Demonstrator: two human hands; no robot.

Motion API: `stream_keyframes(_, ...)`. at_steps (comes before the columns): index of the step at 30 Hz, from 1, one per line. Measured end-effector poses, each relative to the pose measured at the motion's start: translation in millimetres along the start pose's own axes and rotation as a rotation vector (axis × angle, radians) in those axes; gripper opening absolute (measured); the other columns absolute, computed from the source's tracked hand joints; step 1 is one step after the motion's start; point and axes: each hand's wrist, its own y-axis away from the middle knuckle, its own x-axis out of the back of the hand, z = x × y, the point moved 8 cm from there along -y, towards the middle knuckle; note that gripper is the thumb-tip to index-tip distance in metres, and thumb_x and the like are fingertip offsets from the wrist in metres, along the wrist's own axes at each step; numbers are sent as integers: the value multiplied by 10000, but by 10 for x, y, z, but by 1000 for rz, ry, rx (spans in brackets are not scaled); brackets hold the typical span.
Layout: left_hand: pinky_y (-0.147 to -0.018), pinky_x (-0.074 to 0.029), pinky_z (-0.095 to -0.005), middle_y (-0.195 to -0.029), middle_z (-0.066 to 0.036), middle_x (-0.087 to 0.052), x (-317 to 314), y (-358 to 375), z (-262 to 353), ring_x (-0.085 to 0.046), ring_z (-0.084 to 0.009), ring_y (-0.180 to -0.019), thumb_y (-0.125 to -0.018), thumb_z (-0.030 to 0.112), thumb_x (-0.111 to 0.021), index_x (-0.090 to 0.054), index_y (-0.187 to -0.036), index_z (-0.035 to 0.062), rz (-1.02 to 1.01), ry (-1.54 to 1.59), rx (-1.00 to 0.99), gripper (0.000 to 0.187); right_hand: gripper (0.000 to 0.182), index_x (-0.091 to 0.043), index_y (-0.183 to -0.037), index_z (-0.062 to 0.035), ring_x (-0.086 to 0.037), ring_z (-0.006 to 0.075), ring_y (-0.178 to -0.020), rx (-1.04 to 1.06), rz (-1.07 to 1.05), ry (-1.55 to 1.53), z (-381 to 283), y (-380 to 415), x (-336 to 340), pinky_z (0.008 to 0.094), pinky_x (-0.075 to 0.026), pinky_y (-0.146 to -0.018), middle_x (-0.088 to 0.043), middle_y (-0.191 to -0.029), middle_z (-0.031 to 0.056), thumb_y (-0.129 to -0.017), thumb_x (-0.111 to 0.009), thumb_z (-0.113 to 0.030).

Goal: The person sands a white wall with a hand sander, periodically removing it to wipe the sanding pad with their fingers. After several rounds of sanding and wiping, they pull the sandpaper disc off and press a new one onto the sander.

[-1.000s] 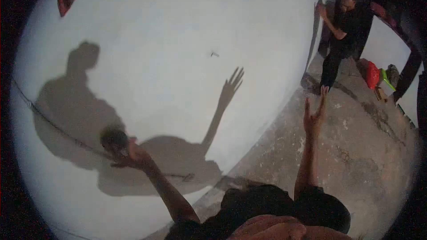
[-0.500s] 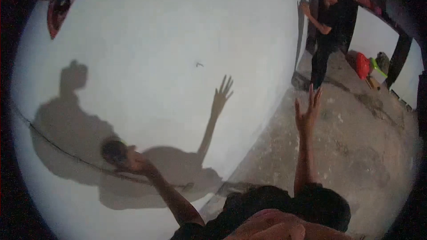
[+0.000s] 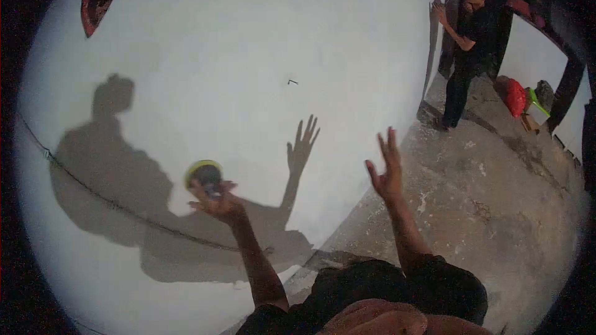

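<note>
My left hand (image 3: 218, 205) is raised in front of the white wall, its fingers around the lower part of a round dark object (image 3: 208, 174) with a yellow-green rim. Blur keeps me from telling exactly what this object is. To the right, my right hand (image 3: 388, 180) is held up with fingers spread and nothing in it. It appears apart from the wall. Shadows of my body and of one spread hand fall on the white wall (image 3: 242, 56).
Another person (image 3: 469, 43) stands at the far right, hands near the wall. Behind them lie a red bag (image 3: 515, 98) and a green-edged item (image 3: 537, 104). A dark cable (image 3: 112, 203) runs along the lower wall. A small hook-like piece (image 3: 292, 82) is on the wall above the worn concrete floor (image 3: 459, 211).
My left hand has moved right and the round object has turned, so its yellow-green rim shows. My right hand has shifted left. The view has moved slightly.
</note>
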Motion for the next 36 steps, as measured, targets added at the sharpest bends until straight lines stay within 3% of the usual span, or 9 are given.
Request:
stream_keyframes(5,-1204,-69,-625,-1292,-80,-641,85,-194,169,-559,-335,-1209,-944,132,-603,-758,-848,214,-95,-328,-233,200,764,-376,-1526,-135,-165,372,-1511,69,-131,-137,-308,213,-513,547,-219,-1188,-175,-1639,175,-873,-748,-269)
stream_keyframes(11,-1222,-71,-536,-1051,-73,-720,-88,-297,-911,-661,-290,-1009,-895,18,-600,-691,-1039,85,-10,607,501,183,758,-355,-1534,-133,-189,390,-1501,-29,-197,-129,-136,349,-669,531,-241,-1182,-199,-1629,187,-892,-729,-282)
stream_keyframes(12,-1175,-300,-503,-1206,-113,-663,-62,-186,-858,-626,-323,-1113,-891,-10,-606,-573,-1206,30,-106,187,199,320,758,-355,-1534,-133,-189,390,-1501,-30,-182,-119,-121,337,-665,531,-241,-1182,-199,-1629,187,-892,-729,-282)
stream_keyframes(18,-1207,-135,-619,-1547,-247,-322,98,1021,-1322,-382,-358,-1409,-950,386,-639,-416,-1485,132,-266,-68,413,634,754,-354,-1534,-126,-203,377,-1500,-76,-153,-101,-17,375,-545,529,-256,-1175,-207,-1633,164,-896,-729,-270)
stream_keyframes(25,-1199,-172,-639,-1531,-76,-420,329,897,-1030,-414,-369,-1388,-925,269,-686,-430,-1460,129,-246,-141,363,609,662,-413,-1503,-118,-279,355,-1477,-106,125,0,206,51,299,518,-287,-1175,-273,-1609,169,-907,-697,-168)
stream_keyframes(31,-1159,-214,-665,-1486,-50,-492,326,960,-1060,-444,-383,-1372,-880,161,-736,-536,-1342,388,-198,81,393,552,673,-408,-1500,-83,-316,349,-1462,-18,281,6,358,-36,773,503,-284,-1180,-320,-1589,173,-887,-685,-86)
stream_keyframes(33,-1148,-192,-689,-1505,-60,-474,378,809,-616,-464,-375,-1363,-897,158,-719,-540,-1302,456,-241,-458,-71,534,546,-428,-1490,-72,-344,320,-1454,-101,230,55,437,16,767,491,-309,-1160,-379,-1565,154,-989,-598,-209)
stream_keyframes(34,-1151,-180,-681,-1509,-71,-469,360,868,-927,-477,-381,-1353,-935,191,-676,-563,-1290,420,-223,7,422,437,540,-426,-1492,-78,-356,316,-1448,-45,230,160,438,79,916,484,-319,-1154,-384,-1563,147,-1002,-573,-252)
stream_keyframes(36,-1176,-159,-646,-1523,-103,-444,460,522,-770,-449,-388,-1374,-972,244,-621,-590,-1274,373,-143,-156,223,330,521,-468,-1461,-84,-404,308,-1415,90,496,-132,333,103,1472,473,-360,-1132,-434,-1529,141,-1043,-448,-395)
